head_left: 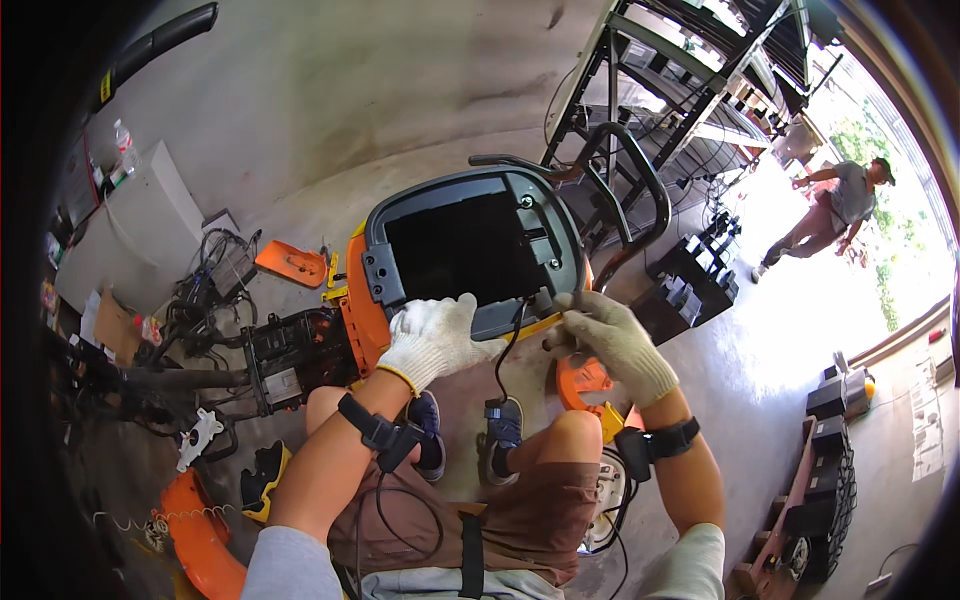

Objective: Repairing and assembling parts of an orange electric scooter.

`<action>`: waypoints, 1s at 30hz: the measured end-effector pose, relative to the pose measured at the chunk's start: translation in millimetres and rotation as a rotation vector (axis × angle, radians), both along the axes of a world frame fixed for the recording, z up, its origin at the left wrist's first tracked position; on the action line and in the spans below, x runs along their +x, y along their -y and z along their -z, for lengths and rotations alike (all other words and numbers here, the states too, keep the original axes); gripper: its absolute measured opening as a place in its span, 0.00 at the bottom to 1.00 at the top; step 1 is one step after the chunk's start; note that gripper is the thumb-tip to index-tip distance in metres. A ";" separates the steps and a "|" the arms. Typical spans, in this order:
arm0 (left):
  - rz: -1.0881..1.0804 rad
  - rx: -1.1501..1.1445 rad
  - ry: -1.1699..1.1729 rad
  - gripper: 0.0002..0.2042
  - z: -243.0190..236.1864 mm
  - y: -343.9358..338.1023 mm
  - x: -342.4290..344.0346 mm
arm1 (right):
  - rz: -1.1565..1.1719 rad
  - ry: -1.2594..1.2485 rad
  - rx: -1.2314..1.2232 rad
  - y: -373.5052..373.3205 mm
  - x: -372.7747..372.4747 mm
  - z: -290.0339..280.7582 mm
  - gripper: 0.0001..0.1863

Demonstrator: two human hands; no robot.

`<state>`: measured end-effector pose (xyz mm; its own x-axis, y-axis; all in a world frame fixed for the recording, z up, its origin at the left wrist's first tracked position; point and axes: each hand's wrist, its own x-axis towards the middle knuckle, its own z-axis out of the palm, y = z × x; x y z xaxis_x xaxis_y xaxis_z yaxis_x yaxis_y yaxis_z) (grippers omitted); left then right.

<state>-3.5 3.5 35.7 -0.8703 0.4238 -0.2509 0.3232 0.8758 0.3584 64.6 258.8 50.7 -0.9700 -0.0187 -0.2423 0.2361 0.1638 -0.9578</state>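
Closest to us are our grey cloth shirt [440,584] and brown cloth shorts [565,505], down at the bottom. Past our knees is the wide dark grey plastic frame [375,245] with a black middle, and it sits on the orange plastic body [365,325] in front of us. Our left hand [430,338], in a white knit glove, lies at the near left edge of the frame. Its thumb is apart from its fingers, but we can't tell if they grip the edge. Our right hand [612,342], in a pale knit glove, is at the near right corner. Its fingers are bent in, and we can't tell what they pinch. We think this is only part way done. The frame is on the body, but a thin black cable [503,360] hangs loose over its near edge. A small orange plastic piece [290,262] and a long curved orange piece [192,535] lie off on the floor [740,400]. We can't tell if parts are coming off or going on.
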 end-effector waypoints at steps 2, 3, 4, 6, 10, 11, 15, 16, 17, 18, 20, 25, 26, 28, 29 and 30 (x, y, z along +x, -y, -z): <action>0.000 -0.006 0.005 0.37 -0.2 0.4 0.2 | 0.056 0.041 0.181 -14.9 2.3 -5.2 0.21; 0.004 -0.012 -0.002 0.38 -0.1 0.3 0.1 | 0.066 0.063 0.187 -21.4 3.4 -6.3 0.24; 0.010 -0.004 -0.008 0.38 0.2 -0.7 -0.2 | 0.084 0.060 0.201 -26.8 2.0 -5.9 0.24; 0.010 -0.021 -0.018 0.38 0.4 -1.1 -0.9 | 0.109 0.075 0.254 -35.6 -3.0 -4.5 0.24; 0.007 -0.011 0.010 0.37 0.5 0.0 -1.2 | 0.085 0.089 0.363 -39.3 -21.3 -1.1 0.25; 0.017 0.002 0.001 0.37 1.3 0.4 -1.2 | 0.088 0.092 0.442 -39.3 -26.5 -1.3 0.27; 0.014 -0.017 0.003 0.37 4.5 0.3 -2.5 | 0.091 0.093 0.636 -40.2 -43.6 -5.3 0.31; 0.021 -0.007 -0.003 0.37 5.3 1.1 -2.6 | 0.061 0.074 0.631 -42.0 -45.9 -7.7 0.30; 0.022 -0.003 -0.005 0.37 5.9 1.4 -2.5 | 0.049 0.077 0.674 -44.7 -47.5 -10.8 0.29; 0.022 -0.004 -0.021 0.38 6.5 1.1 -2.5 | 0.058 0.082 0.690 -45.7 -50.1 -12.4 0.28; 0.018 -0.002 -0.008 0.38 6.7 0.4 -3.2 | 0.053 0.127 0.592 -49.9 -52.7 -18.4 0.28; 0.025 0.004 -0.006 0.37 5.4 1.0 -3.9 | -0.017 0.189 0.810 -58.3 -58.7 -30.8 0.32; 0.029 -0.005 0.018 0.36 5.3 1.1 -4.6 | -0.014 0.196 0.795 -59.6 -59.8 -31.1 0.32; 0.032 -0.001 0.020 0.37 5.9 0.8 -5.2 | -0.011 0.197 0.757 -62.7 -62.8 -30.6 0.33; 0.038 -0.015 0.029 0.37 6.4 0.7 -5.8 | -0.001 0.217 0.772 -64.2 -63.6 -29.5 0.33; 0.034 -0.009 0.005 0.37 7.3 0.9 -5.4 | 0.002 0.236 0.754 -65.8 -65.8 -29.1 0.33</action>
